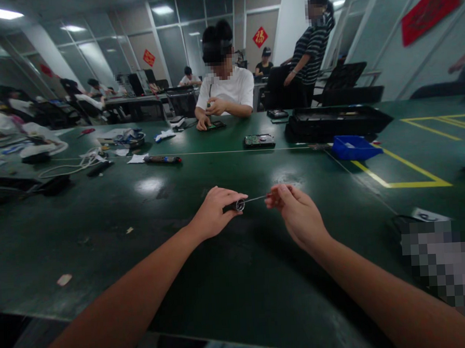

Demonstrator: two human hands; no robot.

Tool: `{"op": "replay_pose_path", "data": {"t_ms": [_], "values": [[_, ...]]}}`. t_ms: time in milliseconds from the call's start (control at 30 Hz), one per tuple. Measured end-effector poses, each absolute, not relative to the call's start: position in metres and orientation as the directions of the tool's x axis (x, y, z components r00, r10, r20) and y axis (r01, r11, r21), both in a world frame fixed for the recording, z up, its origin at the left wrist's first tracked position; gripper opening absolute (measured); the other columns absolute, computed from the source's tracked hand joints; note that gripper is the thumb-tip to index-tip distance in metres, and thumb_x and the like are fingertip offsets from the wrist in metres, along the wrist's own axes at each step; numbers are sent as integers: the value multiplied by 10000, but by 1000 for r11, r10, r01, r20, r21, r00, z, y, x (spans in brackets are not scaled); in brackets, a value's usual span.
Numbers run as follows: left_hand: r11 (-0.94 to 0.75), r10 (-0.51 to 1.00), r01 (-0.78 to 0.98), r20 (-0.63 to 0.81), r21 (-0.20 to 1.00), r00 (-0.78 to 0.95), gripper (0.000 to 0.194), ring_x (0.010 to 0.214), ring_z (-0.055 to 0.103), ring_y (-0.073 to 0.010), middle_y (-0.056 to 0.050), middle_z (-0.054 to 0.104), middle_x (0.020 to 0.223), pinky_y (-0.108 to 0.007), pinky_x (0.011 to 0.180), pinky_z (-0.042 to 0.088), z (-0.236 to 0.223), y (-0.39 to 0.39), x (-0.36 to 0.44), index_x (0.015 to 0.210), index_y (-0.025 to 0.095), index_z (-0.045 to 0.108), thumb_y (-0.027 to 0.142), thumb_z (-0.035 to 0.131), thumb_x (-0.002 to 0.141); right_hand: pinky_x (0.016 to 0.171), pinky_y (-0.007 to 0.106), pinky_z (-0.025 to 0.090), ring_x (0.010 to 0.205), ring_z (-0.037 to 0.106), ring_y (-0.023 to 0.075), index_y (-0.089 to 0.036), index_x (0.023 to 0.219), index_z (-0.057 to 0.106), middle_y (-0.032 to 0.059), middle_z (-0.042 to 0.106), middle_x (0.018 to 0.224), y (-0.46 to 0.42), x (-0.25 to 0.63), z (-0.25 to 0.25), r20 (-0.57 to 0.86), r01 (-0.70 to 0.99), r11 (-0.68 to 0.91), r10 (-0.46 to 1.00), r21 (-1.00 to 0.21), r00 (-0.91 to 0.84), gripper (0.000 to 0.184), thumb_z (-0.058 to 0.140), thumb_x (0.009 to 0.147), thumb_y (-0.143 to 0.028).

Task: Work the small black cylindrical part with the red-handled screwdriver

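Note:
My left hand point(215, 212) grips a small dark cylindrical piece point(240, 205) whose round, silvery rim faces my right side. Between the hands runs a thin, pale metal rod point(255, 199), one end at the rim of that piece. Whether the rod goes inside or only touches the rim, I cannot tell. My right hand point(297, 209) pinches the rod's other end between thumb and fingers, and the fingertips partly hide it. Both hands are held above the green table point(223, 289).
Across the table a co-worker point(228, 86) handles a small device. A hard drive point(259, 140), a blue bin point(356, 147) and a long black case point(334, 121) lie ahead. A marker-like pen point(163, 159) and cables point(79, 164) are at left; a blurred-out item point(451, 266) sits right.

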State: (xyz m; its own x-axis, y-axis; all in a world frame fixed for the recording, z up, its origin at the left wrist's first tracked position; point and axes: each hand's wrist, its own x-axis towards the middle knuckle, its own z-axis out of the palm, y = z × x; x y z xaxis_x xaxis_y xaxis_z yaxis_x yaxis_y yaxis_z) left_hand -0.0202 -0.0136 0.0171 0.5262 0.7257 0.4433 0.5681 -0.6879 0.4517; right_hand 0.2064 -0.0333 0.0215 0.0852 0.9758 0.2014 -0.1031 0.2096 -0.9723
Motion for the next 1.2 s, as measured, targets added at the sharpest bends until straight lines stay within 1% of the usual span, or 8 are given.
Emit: {"op": "replay_pose_path", "data": {"t_ms": [67, 133, 267, 433, 667, 833, 967, 1200], "values": [[-673, 740, 598, 413, 435, 531, 373, 1195, 568, -231, -28, 679, 1240, -521, 1123, 291, 17, -14, -20, 1265, 312, 634, 248, 677, 900, 662, 341, 535, 677, 636, 173, -197, 855, 617, 25, 633, 754, -28, 210, 18, 112, -128, 124, 989, -984, 97, 279, 587, 907, -470], [-648, 762, 620, 384, 443, 521, 382, 1209, 563, -236, -31, 673, 1258, -532, 1129, 279, 15, -13, -19, 1274, 314, 629, 251, 676, 900, 618, 324, 515, 655, 621, 170, -198, 831, 606, 23, 626, 737, -25, 212, 16, 99, -64, 108, 987, -992, 130, 293, 584, 905, -481], [-634, 773, 611, 374, 474, 512, 410, 1195, 574, -229, -37, 675, 1260, -479, 1080, 357, 12, -11, -19, 1283, 284, 623, 254, 701, 881, 643, 324, 503, 655, 599, 160, -201, 869, 615, 21, 639, 753, -28, 212, 17, 225, 67, 216, 961, -974, 159, 286, 556, 937, -472], [-629, 777, 602, 387, 492, 496, 401, 1152, 597, -227, -35, 688, 1229, -447, 1031, 407, 12, -11, -20, 1263, 265, 630, 244, 711, 871, 673, 334, 507, 686, 608, 166, -208, 911, 618, 21, 647, 788, -34, 211, 19, 310, 111, 295, 937, -949, 162, 263, 548, 955, -459], [-618, 786, 588, 374, 523, 493, 390, 1107, 604, -229, -45, 693, 1179, -438, 1029, 428, 13, -13, -19, 1255, 242, 635, 238, 704, 872, 714, 343, 515, 731, 630, 175, -215, 943, 610, 25, 652, 808, -42, 209, 28, 395, 181, 365, 903, -913, 172, 244, 514, 978, -436], [-637, 770, 594, 380, 490, 512, 393, 1103, 607, -227, -41, 697, 1178, -441, 1020, 432, 11, -12, -19, 1246, 250, 643, 239, 719, 862, 720, 349, 496, 737, 638, 185, -220, 953, 588, 27, 665, 800, -48, 207, 30, 470, 384, 408, 879, -828, 80, 218, 479, 998, -403], [-621, 784, 608, 380, 495, 491, 393, 1112, 605, -229, -45, 692, 1183, -442, 1023, 436, 9, -11, -19, 1250, 252, 641, 244, 715, 865, 706, 340, 481, 724, 647, 184, -222, 931, 578, 29, 678, 791, -50, 208, 32, 501, 496, 413, 864, -764, 52, 208, 457, 1006, -374], [-571, 820, 609, 351, 551, 451, 338, 1105, 604, -242, -49, 682, 1166, -431, 1005, 462, 12, -12, -18, 1190, 237, 658, 231, 712, 856, 686, 338, 477, 718, 658, 192, -222, 937, 576, 36, 691, 793, -49, 209, 34, 490, 538, 383, 869, -751, 65, 212, 457, 1005, -384]]}}
